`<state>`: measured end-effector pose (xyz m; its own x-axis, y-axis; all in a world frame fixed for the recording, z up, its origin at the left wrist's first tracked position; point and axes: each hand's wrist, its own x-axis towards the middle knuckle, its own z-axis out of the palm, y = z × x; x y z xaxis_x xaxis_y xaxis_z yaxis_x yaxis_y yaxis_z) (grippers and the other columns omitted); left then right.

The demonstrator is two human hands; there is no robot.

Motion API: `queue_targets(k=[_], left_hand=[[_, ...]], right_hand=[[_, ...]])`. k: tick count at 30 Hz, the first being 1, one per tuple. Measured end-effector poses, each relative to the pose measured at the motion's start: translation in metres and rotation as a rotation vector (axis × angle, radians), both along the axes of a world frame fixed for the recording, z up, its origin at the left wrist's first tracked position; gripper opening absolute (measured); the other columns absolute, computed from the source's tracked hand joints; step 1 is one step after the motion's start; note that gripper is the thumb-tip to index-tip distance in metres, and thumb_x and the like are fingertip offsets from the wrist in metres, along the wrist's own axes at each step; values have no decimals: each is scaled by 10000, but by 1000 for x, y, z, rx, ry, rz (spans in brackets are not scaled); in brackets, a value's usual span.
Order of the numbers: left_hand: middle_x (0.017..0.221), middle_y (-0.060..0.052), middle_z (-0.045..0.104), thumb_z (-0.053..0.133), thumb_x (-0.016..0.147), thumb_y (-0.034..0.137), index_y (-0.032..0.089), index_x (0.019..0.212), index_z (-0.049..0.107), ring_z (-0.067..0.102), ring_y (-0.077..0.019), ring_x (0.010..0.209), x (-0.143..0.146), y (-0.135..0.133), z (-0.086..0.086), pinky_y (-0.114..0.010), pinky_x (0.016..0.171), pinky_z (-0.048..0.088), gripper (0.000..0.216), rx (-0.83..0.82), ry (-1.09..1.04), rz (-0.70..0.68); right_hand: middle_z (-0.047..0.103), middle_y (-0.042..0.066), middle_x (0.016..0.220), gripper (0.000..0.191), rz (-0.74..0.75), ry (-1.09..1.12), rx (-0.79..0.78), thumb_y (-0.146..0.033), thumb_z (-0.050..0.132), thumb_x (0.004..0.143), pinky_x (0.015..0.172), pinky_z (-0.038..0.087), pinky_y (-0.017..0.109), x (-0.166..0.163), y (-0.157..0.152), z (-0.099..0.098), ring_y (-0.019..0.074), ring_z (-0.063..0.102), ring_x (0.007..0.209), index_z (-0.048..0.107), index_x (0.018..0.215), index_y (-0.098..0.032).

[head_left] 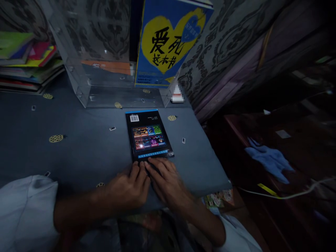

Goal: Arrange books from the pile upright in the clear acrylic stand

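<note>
A thin black book (147,134) lies back cover up on the dark blue cloth-covered table (78,147), with a barcode at its far left corner and colourful pictures in the middle. Side by side at the book's near edge rest my left hand (129,187) and my right hand (165,180). The fingers of both lie stretched out flat, their tips touching the near edge of the book. Neither hand holds anything.
A clear plastic stand (78,70) at the back holds an upright blue book with a yellow heart (168,42). A stack of colourful books (28,66) lies far left. A patterned wall rises on the right. Dark furniture with a blue cloth (270,159) and a white cable stands beyond the table's right edge.
</note>
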<state>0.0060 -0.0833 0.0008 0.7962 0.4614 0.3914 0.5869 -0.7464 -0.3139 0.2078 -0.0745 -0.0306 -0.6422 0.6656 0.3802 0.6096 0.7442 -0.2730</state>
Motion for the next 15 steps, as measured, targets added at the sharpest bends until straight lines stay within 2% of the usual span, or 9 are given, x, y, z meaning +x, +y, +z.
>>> queue_targets(k=[6, 11, 15], left_hand=[[1014, -214, 767, 540, 905, 123, 70, 944, 662, 757, -278, 870, -1, 0, 3, -287, 583, 548, 139, -36, 35, -14], [1027, -218, 765, 523, 910, 103, 84, 919, 656, 752, -284, 877, 0, -1, 4, -300, 612, 544, 135, -51, 35, -7], [1026, -235, 760, 538, 911, 112, 73, 926, 651, 752, -297, 873, 0, 0, 3, -310, 621, 536, 120, -50, 30, -17]], right_hand=[[673, 166, 1189, 387, -109, 0, 24, -149, 482, 994, 873, 556, 454, 13, -2, 6, 278, 604, 1069, 570, 1370, -123], [663, 144, 1146, 436, -296, 12, 42, -170, 506, 992, 795, 533, 447, 34, -3, 2, 280, 614, 1009, 545, 1426, -192], [669, 127, 1137, 465, -344, 47, 75, -158, 516, 982, 813, 516, 457, 40, -2, -2, 280, 616, 1009, 539, 1441, -226]])
